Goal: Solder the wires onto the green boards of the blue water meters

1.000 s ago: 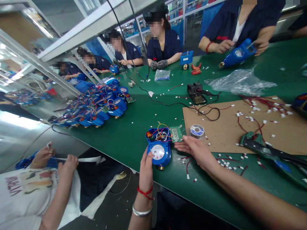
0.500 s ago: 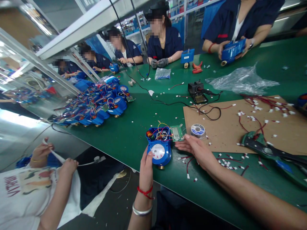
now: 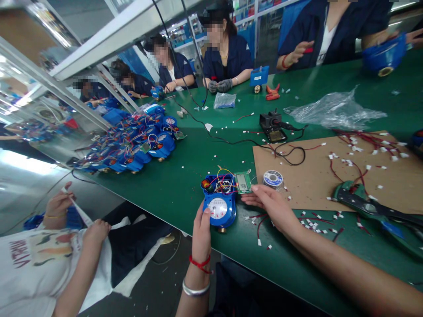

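A blue meter (image 3: 228,212) with a round white dial lies on the green table, its upper compartment open on coloured wires. My left hand (image 3: 201,224) grips the meter's left side, thumb at the dial's edge. Wires run from the compartment to a green circuit board (image 3: 243,182) with a small display. My right hand (image 3: 269,203) holds this board by its lower right corner, thumb on top and fingers beneath. Just right of the board sits a solder spool (image 3: 272,178).
Many blue meters (image 3: 132,143) are heaped at left. Brown cardboard (image 3: 310,176) bears red wires and green-handled cutters (image 3: 363,202). A black soldering stand (image 3: 272,125), cable and plastic bag (image 3: 337,110) lie beyond. People sit across the table; another is at lower left.
Across the table, a person's blue meter has moved to the right, and one of that person's hands has let go of it. My hands have hardly moved.
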A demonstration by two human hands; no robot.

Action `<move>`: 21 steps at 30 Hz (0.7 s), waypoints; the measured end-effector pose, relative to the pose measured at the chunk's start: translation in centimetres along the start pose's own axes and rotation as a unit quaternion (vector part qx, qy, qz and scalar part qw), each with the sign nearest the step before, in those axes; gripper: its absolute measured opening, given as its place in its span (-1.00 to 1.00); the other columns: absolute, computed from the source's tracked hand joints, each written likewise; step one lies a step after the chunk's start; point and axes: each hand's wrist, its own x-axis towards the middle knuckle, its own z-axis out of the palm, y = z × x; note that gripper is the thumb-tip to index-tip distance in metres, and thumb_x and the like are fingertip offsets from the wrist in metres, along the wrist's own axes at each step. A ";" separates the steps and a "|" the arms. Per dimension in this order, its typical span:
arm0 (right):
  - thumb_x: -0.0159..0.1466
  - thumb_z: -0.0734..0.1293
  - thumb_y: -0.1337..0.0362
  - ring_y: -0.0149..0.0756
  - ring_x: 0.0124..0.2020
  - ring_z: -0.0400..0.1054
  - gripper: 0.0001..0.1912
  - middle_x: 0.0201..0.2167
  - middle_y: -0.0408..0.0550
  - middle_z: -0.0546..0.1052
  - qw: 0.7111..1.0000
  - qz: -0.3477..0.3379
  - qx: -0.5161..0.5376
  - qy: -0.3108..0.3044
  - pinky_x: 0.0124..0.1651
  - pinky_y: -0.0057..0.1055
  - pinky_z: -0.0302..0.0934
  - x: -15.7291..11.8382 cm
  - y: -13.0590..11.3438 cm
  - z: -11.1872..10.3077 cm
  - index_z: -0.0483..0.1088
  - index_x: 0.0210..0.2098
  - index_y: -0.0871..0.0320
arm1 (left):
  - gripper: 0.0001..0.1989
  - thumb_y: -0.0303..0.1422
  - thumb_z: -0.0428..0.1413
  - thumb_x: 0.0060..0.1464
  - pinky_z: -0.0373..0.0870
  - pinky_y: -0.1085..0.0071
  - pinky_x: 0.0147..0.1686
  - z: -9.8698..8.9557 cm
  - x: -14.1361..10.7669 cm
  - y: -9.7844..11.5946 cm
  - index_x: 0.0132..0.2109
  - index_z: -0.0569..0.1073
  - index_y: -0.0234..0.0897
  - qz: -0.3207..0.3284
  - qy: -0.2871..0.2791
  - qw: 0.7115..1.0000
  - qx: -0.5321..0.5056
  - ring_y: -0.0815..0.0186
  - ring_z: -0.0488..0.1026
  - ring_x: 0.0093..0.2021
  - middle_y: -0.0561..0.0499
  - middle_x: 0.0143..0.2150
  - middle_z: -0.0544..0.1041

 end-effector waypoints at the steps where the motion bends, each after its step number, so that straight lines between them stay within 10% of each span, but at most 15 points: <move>1: 0.20 0.29 0.02 -0.25 -0.25 0.50 -0.69 -0.27 0.06 0.58 1.000 -0.001 0.001 0.001 -0.09 -0.25 0.35 0.0 0.0 0.0 0.38 -0.27 0.17 | -0.50 -0.15 0.00 0.16 0.18 0.21 0.17 0.0 0.0 0.0 0.18 0.28 -0.27 -0.001 0.001 1.000 -0.001 0.15 0.32 0.15 -0.12 0.15 0.39; 21: 0.22 0.27 0.00 -0.23 -0.25 0.50 -0.67 -0.28 0.05 0.58 1.000 -0.012 -0.004 0.003 -0.10 -0.25 0.37 0.0 0.3 -0.1 0.37 -0.27 0.16 | -0.49 -0.15 0.00 0.15 0.19 0.20 0.16 0.1 -0.1 0.0 0.20 0.26 -0.27 0.005 0.001 1.000 -0.005 0.14 0.30 0.15 -0.13 0.15 0.38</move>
